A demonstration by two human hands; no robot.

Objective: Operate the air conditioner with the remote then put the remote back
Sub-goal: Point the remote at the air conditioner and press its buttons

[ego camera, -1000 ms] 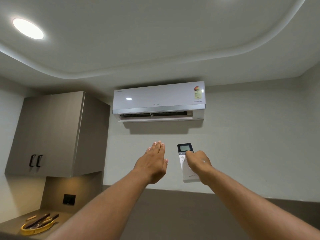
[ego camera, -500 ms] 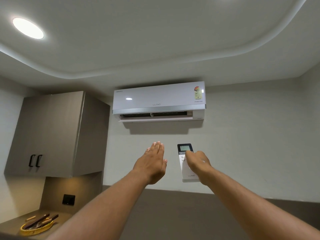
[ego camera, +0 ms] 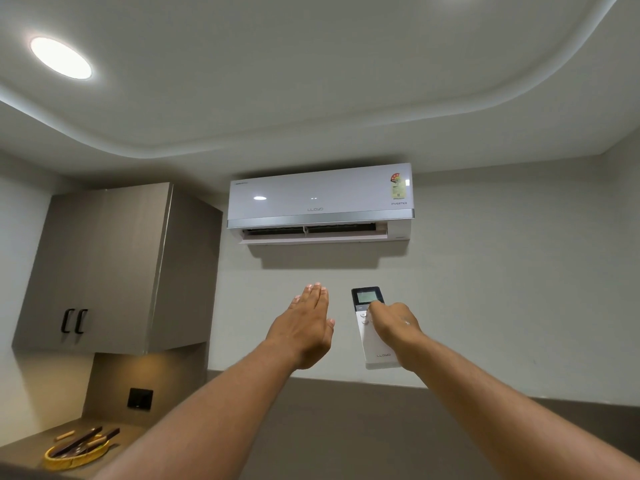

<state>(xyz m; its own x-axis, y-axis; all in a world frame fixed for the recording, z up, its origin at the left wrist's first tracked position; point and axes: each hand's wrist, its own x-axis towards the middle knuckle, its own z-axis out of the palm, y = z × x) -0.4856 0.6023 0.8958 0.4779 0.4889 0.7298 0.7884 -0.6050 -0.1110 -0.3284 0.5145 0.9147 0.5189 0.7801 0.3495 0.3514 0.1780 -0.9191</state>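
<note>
The white air conditioner (ego camera: 320,199) hangs high on the wall with its bottom flap open. Below it, my right hand (ego camera: 394,327) grips the white remote (ego camera: 372,344) along its right side. The remote stands upright with its dark screen on top and facing me, and a fingertip rests on the buttons just under the screen. My left hand (ego camera: 304,327) is raised to the left of the remote, flat, fingers together and pointing up, holding nothing. Both arms are stretched out towards the wall.
A grey wall cabinet (ego camera: 104,268) with two black handles hangs at the left. Under it a counter carries a yellow tray (ego camera: 76,452) with dark utensils. A black socket plate (ego camera: 139,398) sits on the back wall. A round ceiling light (ego camera: 60,57) is on.
My right fingertip has crept slightly up the remote towards the screen. Both hands and the remote otherwise stay where they were.
</note>
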